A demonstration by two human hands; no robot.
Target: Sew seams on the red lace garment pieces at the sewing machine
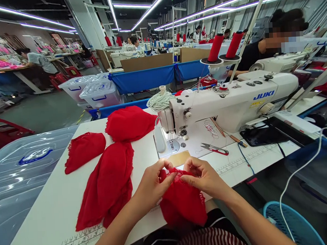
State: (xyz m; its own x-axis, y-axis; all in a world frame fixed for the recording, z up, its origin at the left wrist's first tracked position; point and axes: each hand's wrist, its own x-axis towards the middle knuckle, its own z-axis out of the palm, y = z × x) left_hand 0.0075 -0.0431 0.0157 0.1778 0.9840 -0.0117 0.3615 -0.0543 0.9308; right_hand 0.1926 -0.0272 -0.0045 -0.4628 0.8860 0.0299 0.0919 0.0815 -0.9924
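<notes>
threadneedle: ok, what are the hands up to?

bobbin_b: Both are busy. Left hand (159, 179) and right hand (200, 175) are each pinching the gathered edge of a red cloth (184, 203), thumb against fingers. It's hanging at the front edge of the white table (45, 220), right in front of the sewing machine (220, 106).

threadneedle: and the bins? that's what I'm here for lol

bobbin_b: Big clear tub (36, 175) along the table's left side, lid on, blue handle. Lid's too shiny to tell what's inside. Further back, lidded bins (98, 91) side by side on top of others, contents also unclear. Bottom right there's a blue basket (301, 223) with something pale near its left side, can't make out what, and a white cable running across it.

threadneedle: more red stuff?

bobbin_b: Yep, red pieces (106, 184) lying loose on the table, left of the machine.
</notes>
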